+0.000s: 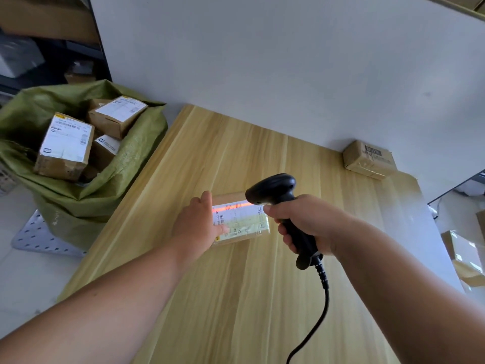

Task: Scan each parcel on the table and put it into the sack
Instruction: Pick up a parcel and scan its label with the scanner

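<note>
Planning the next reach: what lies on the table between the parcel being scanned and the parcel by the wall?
Head view: only bare table between scanned parcel and wall parcel.

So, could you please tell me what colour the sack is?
The sack is olive green, a woven material; the head view shows it left of the table.

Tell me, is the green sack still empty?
No, the green sack beside the table already holds several labelled cardboard parcels.

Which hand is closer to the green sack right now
Left. The left hand rests on the parcel, on the side toward the green sack; the right hand, holding the scanner, is farther away.
</note>
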